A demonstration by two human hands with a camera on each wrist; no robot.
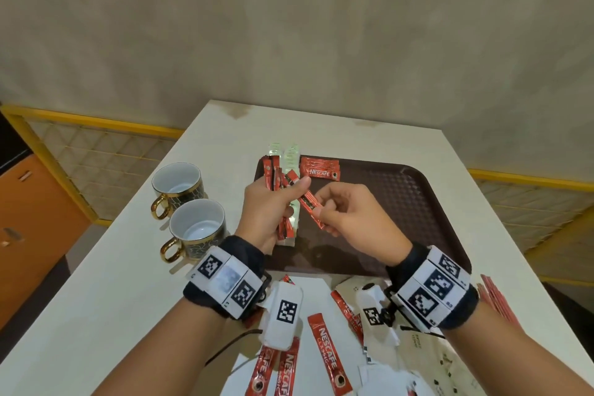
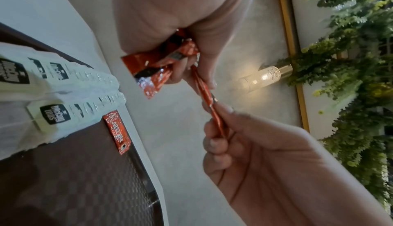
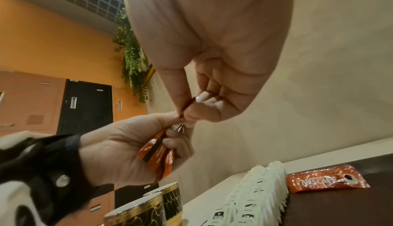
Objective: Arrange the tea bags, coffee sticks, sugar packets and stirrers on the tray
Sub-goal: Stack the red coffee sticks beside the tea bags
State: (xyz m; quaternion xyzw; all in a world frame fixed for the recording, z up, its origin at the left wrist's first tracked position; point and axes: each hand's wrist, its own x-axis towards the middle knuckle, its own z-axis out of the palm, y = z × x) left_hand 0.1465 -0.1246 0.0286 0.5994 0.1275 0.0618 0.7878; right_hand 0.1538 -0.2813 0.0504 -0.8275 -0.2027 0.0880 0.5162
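Above the near-left part of the tray (image 1: pixel 418 202), the left hand (image 1: pixel 266 212) is clenched around a bundle of red coffee sticks (image 1: pixel 273 177), thumb pressed on top. From that bundle 1 coffee stick (image 1: pixel 310 207) slants out toward the right hand (image 1: pixel 350 215), which pinches its lower end between thumb and fingertips (image 2: pixel 214 143); the other fingers are curled in. Both hands hold this stick at once, off the tray surface.

Under the left hand, a row of white tea bags (image 1: pixel 291 164) runs along the tray's left side, some reaching past its far edge. Just right of them, at the far-left corner, a small stack of coffee sticks (image 1: pixel 319 167) lies flat on the tray.

On the table (image 1: pixel 128 299), left of the tray, 2 cups (image 1: pixel 189 209) with gold handles stand side by side. Near the person, off the tray, loose coffee sticks (image 1: pixel 328 354) and pale packets (image 1: pixel 427 350) lie scattered on the table.
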